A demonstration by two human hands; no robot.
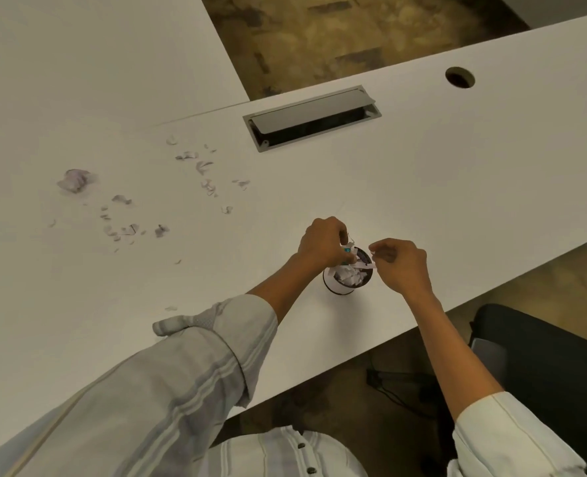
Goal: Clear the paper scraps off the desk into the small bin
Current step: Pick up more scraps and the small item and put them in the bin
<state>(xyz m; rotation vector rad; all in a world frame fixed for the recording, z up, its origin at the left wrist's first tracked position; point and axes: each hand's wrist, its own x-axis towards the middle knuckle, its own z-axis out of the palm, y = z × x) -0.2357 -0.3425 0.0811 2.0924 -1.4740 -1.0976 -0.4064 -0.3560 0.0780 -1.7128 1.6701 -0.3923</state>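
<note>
A small round bin (341, 288) stands on the white desk (423, 187) near its front edge, with crumpled white paper inside. Both hands hover over its mouth. My left hand (323, 241) is closed around paper scraps, one with a teal mark, just above the bin's left rim. My right hand (404, 265) pinches the end of a paper strip (366, 265) that lies across the rim. Several small scraps (202, 166) lie scattered on the desk to the left, and a crumpled wad (74, 180) sits farther left.
A grey cable hatch (311, 118) with its flap up is set into the desk behind the bin, and a round cable hole (459, 77) lies to the right. A black chair (543, 366) stands at the desk's front right. One scrap (170, 308) lies by my left sleeve.
</note>
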